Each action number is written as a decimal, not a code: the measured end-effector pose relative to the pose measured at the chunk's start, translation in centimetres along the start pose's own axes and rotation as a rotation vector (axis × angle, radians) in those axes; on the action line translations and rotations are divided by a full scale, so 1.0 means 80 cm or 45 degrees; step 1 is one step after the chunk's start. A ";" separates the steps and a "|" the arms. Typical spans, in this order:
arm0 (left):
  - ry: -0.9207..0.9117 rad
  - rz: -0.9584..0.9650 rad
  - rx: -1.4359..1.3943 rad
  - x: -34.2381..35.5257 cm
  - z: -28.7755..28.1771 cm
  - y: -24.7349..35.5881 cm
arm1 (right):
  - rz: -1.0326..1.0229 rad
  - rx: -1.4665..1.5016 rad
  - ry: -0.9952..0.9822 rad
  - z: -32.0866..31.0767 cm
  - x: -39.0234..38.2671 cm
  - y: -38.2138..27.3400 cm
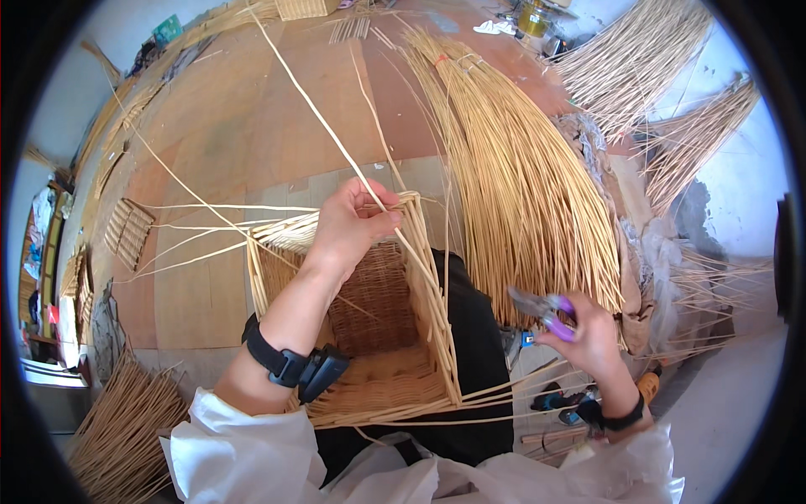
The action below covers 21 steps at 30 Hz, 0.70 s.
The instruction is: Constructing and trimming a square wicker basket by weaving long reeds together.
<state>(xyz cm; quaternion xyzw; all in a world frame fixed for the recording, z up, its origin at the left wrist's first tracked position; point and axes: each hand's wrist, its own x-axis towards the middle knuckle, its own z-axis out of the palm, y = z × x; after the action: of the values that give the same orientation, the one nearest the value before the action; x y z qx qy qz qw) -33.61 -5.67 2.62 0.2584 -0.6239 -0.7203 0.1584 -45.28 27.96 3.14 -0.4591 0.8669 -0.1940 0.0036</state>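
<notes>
Weaving: I judge I am working a pale cane (pixel 312 105) along the rim of this basket (pixel 374 290); the next move seems to call for bending it round, or trimming.
Basket: on my dark-clad lap (pixel 478 336), mouth facing up at me, long sides seemingly running away from me.
Right hand (pixel 593 338): wrapped round purple-handled cutters (pixel 561 326), clear of the basket, blades pointing left.
Left hand (pixel 357 220): narrow, pinching the cane by the rim's far right corner.
Cane: long axis running away and leftward, past the rim.
Rod bundle (pixel 525 181): beyond, rightward.
</notes>
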 end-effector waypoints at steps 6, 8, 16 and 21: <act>0.014 -0.007 0.228 0.004 0.002 0.006 | -0.245 -0.051 0.005 0.030 0.107 -0.063; -0.015 -0.012 0.185 0.003 0.001 0.005 | -0.297 -0.045 -0.018 0.030 0.118 -0.071; 0.097 0.023 0.078 0.000 0.013 0.008 | -0.319 -0.189 -0.052 0.041 0.111 -0.068; 0.481 0.094 -0.339 0.003 0.005 0.032 | 0.360 0.491 -0.411 0.062 0.107 -0.063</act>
<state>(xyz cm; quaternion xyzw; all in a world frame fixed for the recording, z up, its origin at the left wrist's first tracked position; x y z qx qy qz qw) -34.26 -5.88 5.11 0.3423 -0.4917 -0.7289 0.3313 -45.33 16.94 1.70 -0.3495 0.8577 -0.2771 0.2558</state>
